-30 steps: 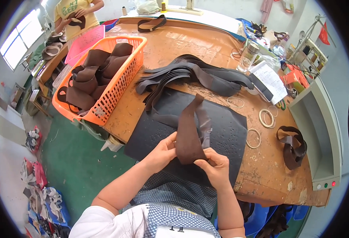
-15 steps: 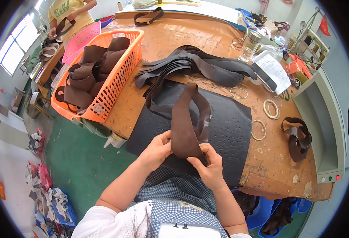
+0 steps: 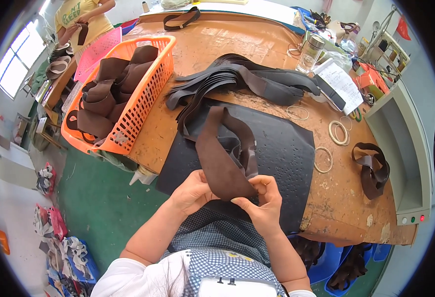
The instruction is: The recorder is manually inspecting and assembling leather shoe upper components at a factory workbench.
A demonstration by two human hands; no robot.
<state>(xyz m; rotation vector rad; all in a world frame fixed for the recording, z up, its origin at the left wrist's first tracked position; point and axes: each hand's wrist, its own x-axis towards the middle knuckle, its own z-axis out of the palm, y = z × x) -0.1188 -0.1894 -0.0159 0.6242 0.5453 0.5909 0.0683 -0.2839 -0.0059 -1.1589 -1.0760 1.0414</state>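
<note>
"What was done?"

"Brown bands [image 3: 109, 70] were piled in the basket [image 3: 150, 94] at the bench [image 3: 262, 42]'s left edge, perhaps finished."

"And unfinished?"

"One band [image 3: 223, 171] was gripped by left hand [image 3: 192, 192] and right hand [image 3: 263, 202] at the front edge; a loop [image 3: 372, 188] was seen rightmost."

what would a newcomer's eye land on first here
Probably the bright orange basket of brown pieces, at the left edge of the table. Front and centre, the left hand and right hand hold a brown band above a black mat. Beyond it lies a layered bundle of dark grey strips.
</note>
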